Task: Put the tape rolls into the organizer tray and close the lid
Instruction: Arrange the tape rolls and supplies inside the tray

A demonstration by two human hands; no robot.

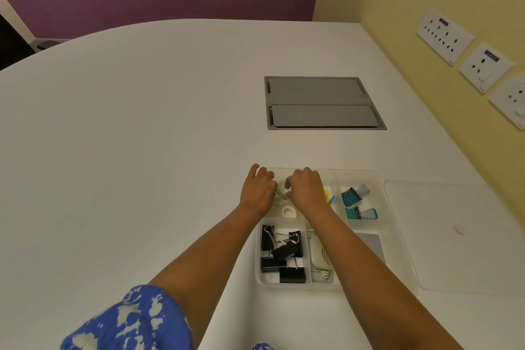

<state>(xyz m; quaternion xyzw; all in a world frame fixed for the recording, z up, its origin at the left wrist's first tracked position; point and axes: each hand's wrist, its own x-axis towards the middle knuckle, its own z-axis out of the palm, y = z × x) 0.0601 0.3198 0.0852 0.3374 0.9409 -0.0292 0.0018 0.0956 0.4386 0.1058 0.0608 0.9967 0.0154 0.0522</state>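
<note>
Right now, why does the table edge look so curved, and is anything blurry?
Head view: the wide-angle lens bows the table edge; the clear lid almost vanishes against the white top; both hands hide most of the tape rolls; lighting is soft, shadows faint.

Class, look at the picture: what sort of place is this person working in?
Probably an office or meeting room: a large white table with a built-in cable hatch, wall sockets, and stationery in a tray.

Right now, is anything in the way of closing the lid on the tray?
Yes. Both hands, left hand and right hand, are over the organizer tray's far-left compartment with the tape rolls, and both forearms cross the tray. The clear lid lies flat on the table to its right.
</note>
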